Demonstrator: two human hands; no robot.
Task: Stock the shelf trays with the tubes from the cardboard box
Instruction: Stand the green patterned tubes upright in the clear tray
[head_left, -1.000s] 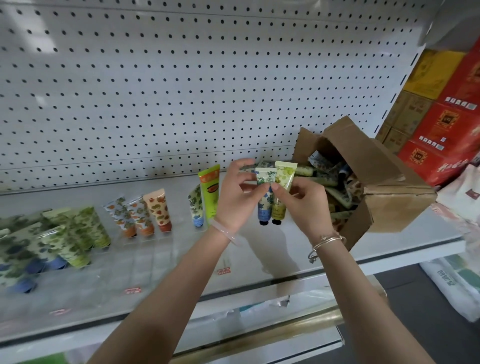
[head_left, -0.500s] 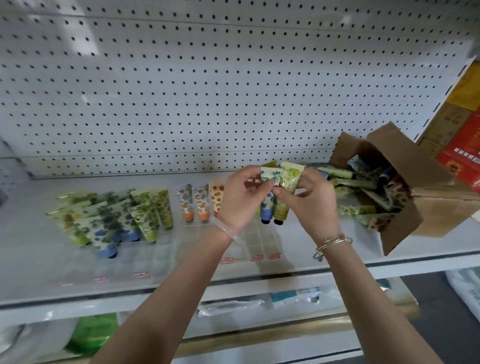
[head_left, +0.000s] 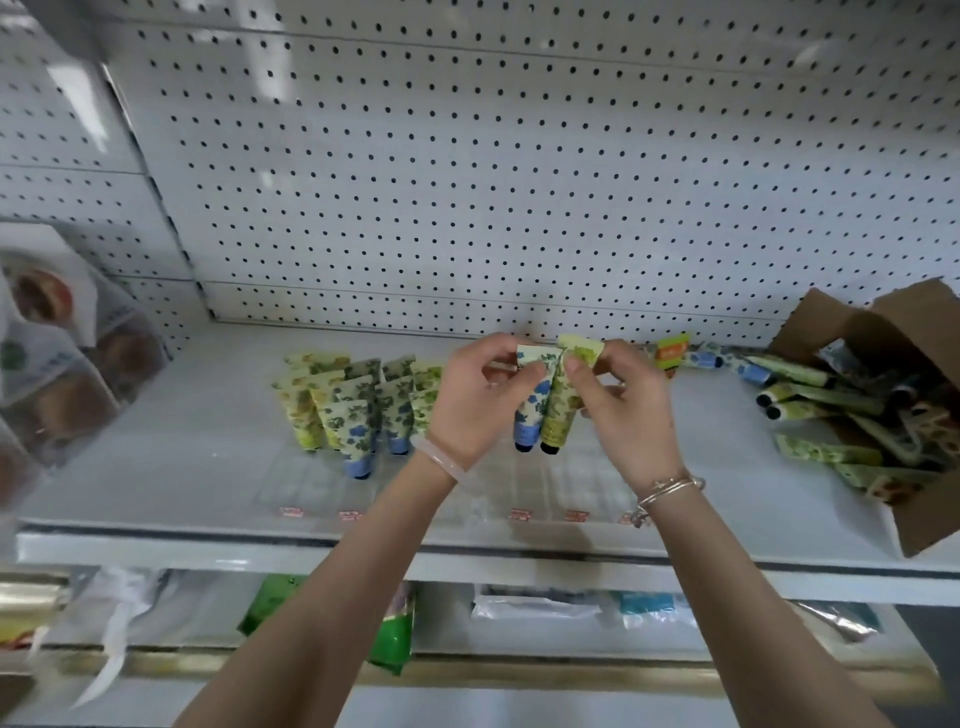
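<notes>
Well left of the cardboard box (head_left: 904, 317), two tubes are held cap-down and touching. The blue-flowered tube (head_left: 534, 410) is pinched by the left hand (head_left: 475, 405) and the green tube (head_left: 562, 415) by the right hand (head_left: 621, 415), probably to be parted for matching shelf trays (head_left: 311, 486) farther left.

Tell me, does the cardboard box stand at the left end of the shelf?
No, the cardboard box lies at the right end of the shelf, with tubes spilling from its open side.
</notes>
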